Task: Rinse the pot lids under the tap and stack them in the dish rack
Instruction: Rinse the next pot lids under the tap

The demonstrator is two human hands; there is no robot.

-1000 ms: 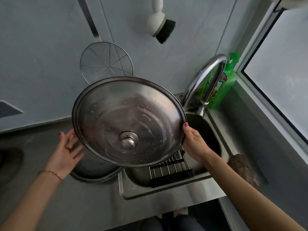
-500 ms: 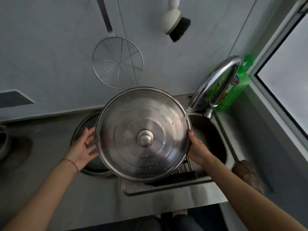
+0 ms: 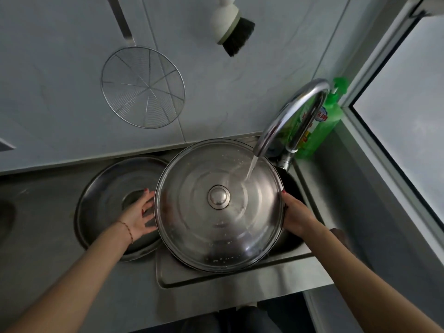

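— Lid (image 3: 217, 236) first, where's it sitting?

— Over the sink (image 3: 240, 272), which is set into the right end of the steel counter (image 3: 60, 272). It's knob up, covering most of the basin, and water from the curved tap (image 3: 292, 116) strikes it just right of the knob (image 3: 218, 197).

— And the room around it?

— Grey tiled wall behind the counter, with a wire skimmer (image 3: 143, 87) and a dish brush (image 3: 231, 27) hanging on it. A green soap bottle (image 3: 322, 126) stands at the back right corner, next to a window (image 3: 408, 116). A second lid (image 3: 113, 205) lies flat on the counter just left of the sink.

— How does the lid look?

— Round polished steel with ringed ridges, flecked with small pale bits near its front and back rims.

— Hands?

— The right hand (image 3: 296, 216) clasps the lid's right rim, thumb on top. The left hand (image 3: 140, 216) is spread, fingers apart, at the left rim; whether it touches, I cannot tell
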